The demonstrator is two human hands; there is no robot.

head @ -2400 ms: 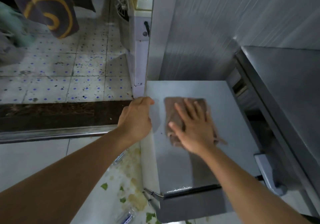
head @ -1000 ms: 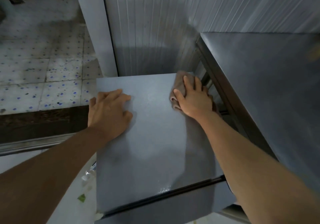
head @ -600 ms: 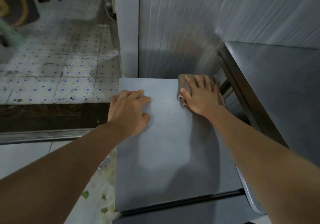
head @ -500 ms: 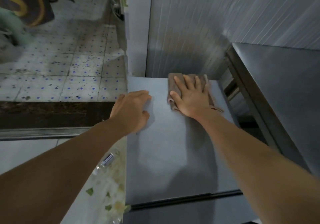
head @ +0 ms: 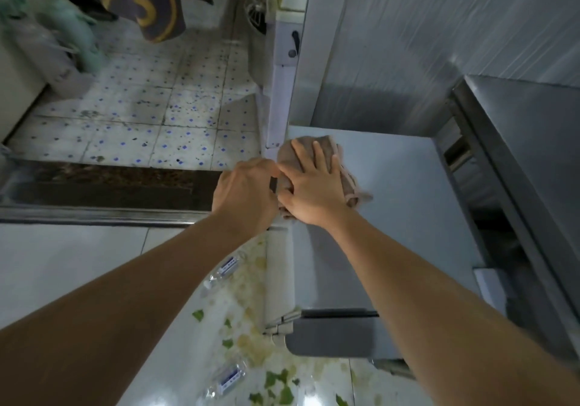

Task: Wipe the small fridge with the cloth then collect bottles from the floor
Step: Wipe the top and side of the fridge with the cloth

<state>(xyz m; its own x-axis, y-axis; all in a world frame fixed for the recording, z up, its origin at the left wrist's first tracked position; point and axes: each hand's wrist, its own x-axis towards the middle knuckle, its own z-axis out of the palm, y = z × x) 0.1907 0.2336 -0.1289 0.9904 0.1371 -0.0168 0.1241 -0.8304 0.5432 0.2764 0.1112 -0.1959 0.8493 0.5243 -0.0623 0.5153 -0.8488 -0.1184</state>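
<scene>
Lying at lower center, two bottles are showing unreadable blue-white labels; right hand is pressing flat on cloth, left hand is curling over the fridge edge.

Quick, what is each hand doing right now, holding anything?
Left hand: fingers curled over the fridge top's left edge, gripping it.
Right hand: open, fingers straight, pressing the cloth flat on the fridge top.

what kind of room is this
Probably a working kitchen or back room: a stainless steel counter, a small grey fridge, a ribbed metal wall panel, and food scraps on the white tiled floor.
</scene>
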